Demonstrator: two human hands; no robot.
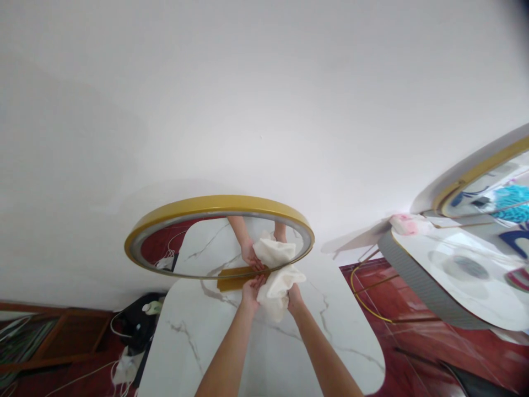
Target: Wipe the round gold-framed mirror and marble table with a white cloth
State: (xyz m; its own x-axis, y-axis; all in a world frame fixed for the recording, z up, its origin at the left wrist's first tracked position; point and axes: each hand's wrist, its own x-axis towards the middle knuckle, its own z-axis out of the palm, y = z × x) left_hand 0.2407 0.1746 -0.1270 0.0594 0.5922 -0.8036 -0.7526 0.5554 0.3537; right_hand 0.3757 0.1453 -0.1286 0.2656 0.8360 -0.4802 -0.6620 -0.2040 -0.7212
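A gold-framed oval mirror stands against the wall on a gold base, over a white marbled table. In front of its lower edge, my right hand holds a crumpled white cloth, its fingers mostly hidden behind the folds. My left hand is beside the cloth at the gold base, with its fingers bent near the mirror's rim; whether they grip anything is not clear. Both hands and the cloth are reflected in the glass.
At the right is a second white table with a pink and white packet and another gold-framed mirror. A black bag, a bottle and cables lie at the left, near a wooden frame.
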